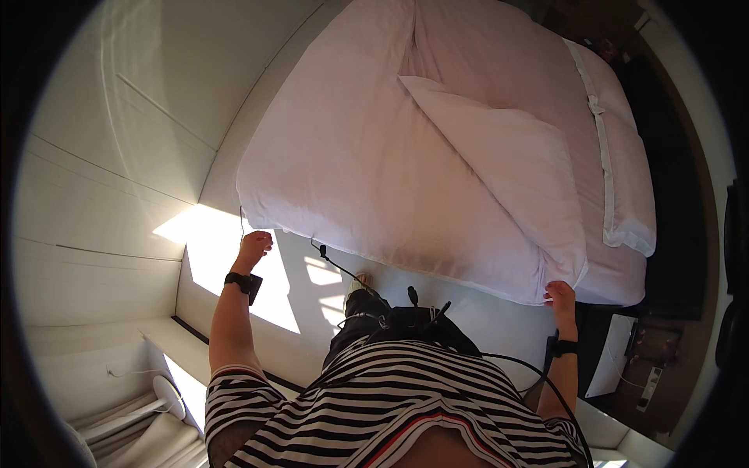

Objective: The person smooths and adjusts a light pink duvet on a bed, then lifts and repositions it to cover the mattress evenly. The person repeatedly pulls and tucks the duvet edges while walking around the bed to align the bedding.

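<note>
A pale pink duvet [374, 164] covers most of the bed in front of me, with one upper corner folded back in a triangle [503, 140]. My right hand [562, 299] is at the duvet's near edge on the right, fingertips pinched on the fabric where creases gather. Just off the bed's near left corner is my left hand [256, 248], its fingers curled. Whether it holds anything is not clear. A black band [237, 282] with a dark device is on the left wrist, and another dark band [564, 348] is on the right.
A pink pillow [620, 152] with white trim lies at the bed's right end. Beside it are a white panel-like object [611, 354] and a power strip [649, 389]. Black cables [351, 272] hang at my waist. Pale wardrobe-like panels [117, 193] stand left, and sunlight falls on the floor [234, 275].
</note>
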`<state>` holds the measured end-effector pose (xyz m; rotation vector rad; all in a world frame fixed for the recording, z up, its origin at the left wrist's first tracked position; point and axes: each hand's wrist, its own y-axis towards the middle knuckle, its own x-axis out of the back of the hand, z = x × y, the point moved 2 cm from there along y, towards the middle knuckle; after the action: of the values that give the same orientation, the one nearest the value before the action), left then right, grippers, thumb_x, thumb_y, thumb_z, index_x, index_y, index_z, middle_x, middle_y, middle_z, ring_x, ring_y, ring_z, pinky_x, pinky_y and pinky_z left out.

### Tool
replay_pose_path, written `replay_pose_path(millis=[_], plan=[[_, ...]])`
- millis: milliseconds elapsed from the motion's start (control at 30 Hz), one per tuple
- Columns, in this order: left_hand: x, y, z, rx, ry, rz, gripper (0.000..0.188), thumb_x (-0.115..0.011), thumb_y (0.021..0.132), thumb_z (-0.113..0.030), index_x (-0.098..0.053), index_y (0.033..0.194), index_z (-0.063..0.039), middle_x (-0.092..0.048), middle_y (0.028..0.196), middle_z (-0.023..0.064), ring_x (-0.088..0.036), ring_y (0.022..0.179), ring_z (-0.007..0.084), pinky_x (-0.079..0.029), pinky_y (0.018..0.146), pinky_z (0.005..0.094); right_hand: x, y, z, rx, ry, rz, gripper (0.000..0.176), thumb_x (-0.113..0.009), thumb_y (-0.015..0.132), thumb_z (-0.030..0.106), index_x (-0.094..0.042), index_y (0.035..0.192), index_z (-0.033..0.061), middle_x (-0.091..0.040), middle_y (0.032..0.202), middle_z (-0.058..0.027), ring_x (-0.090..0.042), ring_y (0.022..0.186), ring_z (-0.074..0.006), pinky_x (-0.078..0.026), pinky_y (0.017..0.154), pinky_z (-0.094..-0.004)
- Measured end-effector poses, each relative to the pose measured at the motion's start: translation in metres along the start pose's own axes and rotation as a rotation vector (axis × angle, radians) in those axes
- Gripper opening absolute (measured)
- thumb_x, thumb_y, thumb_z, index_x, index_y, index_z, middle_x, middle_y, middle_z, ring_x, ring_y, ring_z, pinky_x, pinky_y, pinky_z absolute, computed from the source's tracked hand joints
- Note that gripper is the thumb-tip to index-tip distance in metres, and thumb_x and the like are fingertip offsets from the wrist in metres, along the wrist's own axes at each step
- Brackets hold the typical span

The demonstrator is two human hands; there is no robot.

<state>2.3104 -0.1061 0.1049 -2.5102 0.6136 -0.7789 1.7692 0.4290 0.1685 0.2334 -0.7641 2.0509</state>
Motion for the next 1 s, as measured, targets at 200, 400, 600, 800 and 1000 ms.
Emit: replay_pose_path(millis=[200, 400, 600, 800, 1000], plan=[[0.014, -0.005, 0.014, 0.15, -0.075, 0.094, 0.019, -0.057, 0.082, -0.017, -0.059, 0.098, -0.007, -0.062, 0.084, 0.0043, -0.06, 0.074, 0.0163, -0.048, 0.064, 0.0291, -0.027, 0.014, 0.046, 0.096, -0.007, 0.064, 0.011, -0.054, 0.082, 0.011, -0.057, 0.088, 0.0028, -0.059, 0.077, -0.0038, -0.058, 0.066, -0.013, -0.047, 0.053, -0.0237], [0.076, 0.024, 0.089, 0.448, 0.468, 0.175, 0.046, -0.058, 0.082, -0.031, -0.049, 0.12, -0.007, -0.055, 0.111, 0.0108, -0.053, 0.099, 0.0245, -0.044, 0.081, 0.0411, -0.101, -0.032, 0.074, 0.04, 0.034, 0.026, 0.013, -0.054, 0.081, 0.014, -0.057, 0.088, 0.0036, -0.06, 0.08, -0.006, -0.058, 0.067, -0.0143, -0.048, 0.054, -0.0252], [0.159, 0.041, 0.166, 0.553, 0.562, 0.213, 0.076, -0.056, 0.08, -0.044, -0.025, 0.137, -0.005, -0.031, 0.139, 0.0164, -0.033, 0.126, 0.0343, -0.032, 0.1, 0.0463, -0.166, -0.075, 0.115, 0.001, -0.103, 0.14, 0.019, -0.054, 0.082, 0.021, -0.057, 0.087, 0.0033, -0.06, 0.079, -0.0059, -0.058, 0.067, -0.0151, -0.047, 0.057, -0.0264], [0.237, 0.063, 0.252, 0.599, -0.203, -0.523, 0.069, -0.061, 0.077, -0.034, -0.036, 0.129, 0.003, -0.04, 0.131, 0.0233, -0.037, 0.123, 0.0344, -0.032, 0.099, 0.0381, -0.192, -0.086, 0.156, -0.02, -0.215, 0.167, 0.02, -0.055, 0.081, 0.021, -0.057, 0.088, 0.0018, -0.06, 0.078, -0.005, -0.058, 0.068, -0.0145, -0.047, 0.058, -0.0262], [0.331, -0.013, 0.379, 0.751, 0.303, -0.591, 0.039, -0.042, 0.075, -0.027, -0.058, 0.087, 0.007, -0.061, 0.091, 0.022, -0.056, 0.089, 0.0356, -0.042, 0.075, 0.0414, -0.191, -0.093, 0.174, -0.035, -0.281, 0.136, 0.02, -0.056, 0.08, 0.019, -0.058, 0.089, 0.0011, -0.06, 0.076, -0.0054, -0.058, 0.067, -0.0138, -0.047, 0.056, -0.0264]])
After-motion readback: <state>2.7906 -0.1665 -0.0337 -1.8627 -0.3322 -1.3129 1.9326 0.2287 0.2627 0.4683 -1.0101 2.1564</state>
